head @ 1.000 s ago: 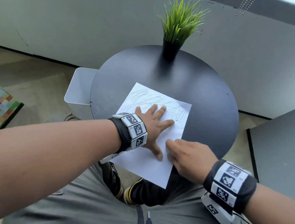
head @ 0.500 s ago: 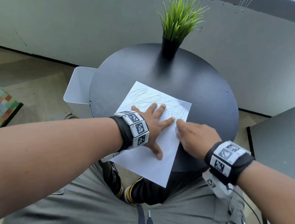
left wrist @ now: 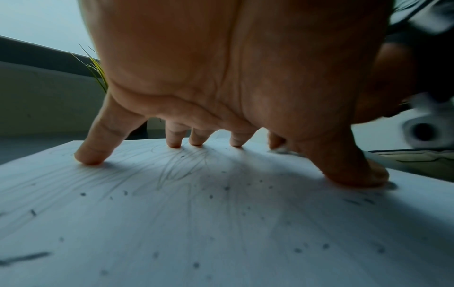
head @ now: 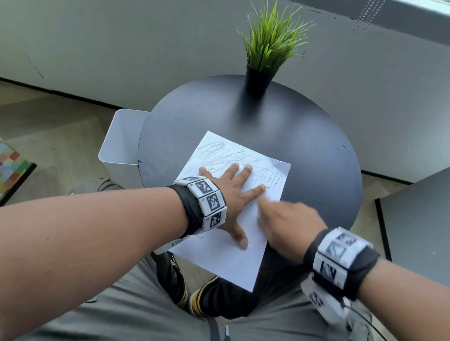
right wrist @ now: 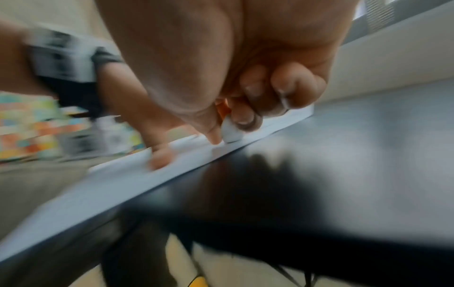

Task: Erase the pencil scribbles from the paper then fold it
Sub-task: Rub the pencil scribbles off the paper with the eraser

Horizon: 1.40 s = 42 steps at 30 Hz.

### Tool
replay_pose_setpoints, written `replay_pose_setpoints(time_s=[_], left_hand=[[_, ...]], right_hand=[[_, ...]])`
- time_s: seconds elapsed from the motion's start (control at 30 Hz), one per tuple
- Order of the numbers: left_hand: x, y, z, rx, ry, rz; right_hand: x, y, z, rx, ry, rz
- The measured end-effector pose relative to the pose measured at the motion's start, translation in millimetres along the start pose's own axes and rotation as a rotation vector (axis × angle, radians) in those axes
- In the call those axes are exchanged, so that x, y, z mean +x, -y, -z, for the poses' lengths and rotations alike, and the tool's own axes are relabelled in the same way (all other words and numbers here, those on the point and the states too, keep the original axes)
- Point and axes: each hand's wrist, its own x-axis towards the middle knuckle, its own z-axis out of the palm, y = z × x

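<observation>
A white sheet of paper [head: 225,253] with grey pencil scribbles [head: 219,153] on its far half lies on the round black table [head: 313,161], its near corner hanging over the edge. My left hand [head: 232,195] presses flat on the paper [left wrist: 221,223] with fingers spread. My right hand [head: 284,223], blurred by motion, pinches a small white eraser [right wrist: 230,132] between thumb and fingers and rubs it on the paper [right wrist: 123,174] close to the sheet's right edge, just right of the left index finger. Dark eraser crumbs [left wrist: 226,188] dot the sheet.
A potted green grass plant [head: 268,50] stands at the table's far edge. A white bin [head: 120,146] sits beside the table on the left. A second dark tabletop [head: 430,218] lies to the right. My knees and shoes show under the near edge.
My right hand with the eraser went up the paper's right side, then came back down and left towards the left index finger. The left hand has stayed pressed in place.
</observation>
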Motion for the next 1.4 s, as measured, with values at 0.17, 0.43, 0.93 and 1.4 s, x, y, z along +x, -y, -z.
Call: replay_pose_setpoints(time_s=[0.17, 0.43, 0.93, 1.4], left_hand=[[1.6, 0.2, 0.1, -0.003, -0.005, -0.005], [-11.6, 2.5, -1.4, -0.038, -0.131, -0.034], [-16.3, 47.6, -16.8, 0.044, -0.054, -0.116], [-16.4, 45.9, -15.3, 0.062, -0.028, -0.108]], right_hand=[[14.0, -20.9, 3.6, 0.008, -0.021, -0.129], [39.7, -49.6, 7.8, -0.018, -0.083, -0.157], [-3.7, 29.9, -8.6, -0.107, 0.042, 0.297], [-4.9, 2.0, -7.0, -0.11, 0.044, 0.277]])
